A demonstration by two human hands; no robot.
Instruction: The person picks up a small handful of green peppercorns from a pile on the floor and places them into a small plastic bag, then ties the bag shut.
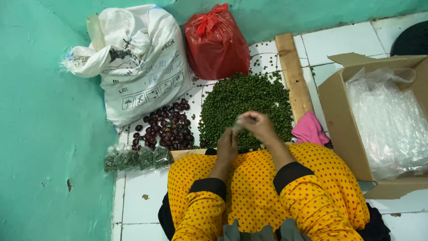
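My left hand (227,145) and my right hand (256,125) meet over my lap, both pinching a small clear plastic bag (238,122) that is blurred by motion. Just beyond them lies a heap of small green round seeds (245,105) on the white tiled floor. A pile of dark brown, larger seeds (166,125) lies to the left of it. Several small filled bags of green seeds (136,158) sit in a row at my left knee. My sleeves and lap are yellow with red dots.
A white sack (138,62) and a tied red plastic bag (216,42) lean on the green wall. A wooden plank (292,73) borders the green heap. A pink cloth (308,129) lies by my right knee. A cardboard box (339,120) of clear plastic bags stands at right.
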